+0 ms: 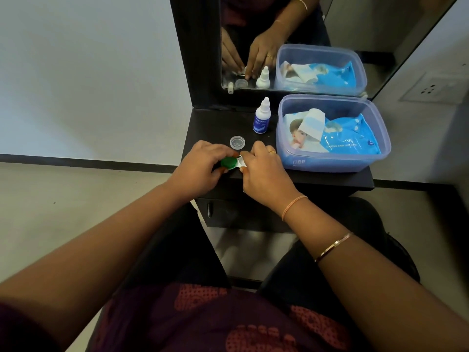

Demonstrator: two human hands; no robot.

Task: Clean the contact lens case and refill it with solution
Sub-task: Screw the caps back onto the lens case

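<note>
Fingers point(217, 150) of left hand point(200, 165) grip green cap point(228, 162), right hand point(264, 170) pinches case point(241, 163).

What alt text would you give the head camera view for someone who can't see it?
Two hands work on a white lens case at the front of a dark shelf: the left hand grips its green cap, the right hand holds the other end. Behind stand a loose clear cap, a solution bottle and a plastic box of wipes, below a mirror.

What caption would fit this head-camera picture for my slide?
Left hand grips the green cap of the lens case, right hand holds its white body; the solution bottle stands behind.
</note>
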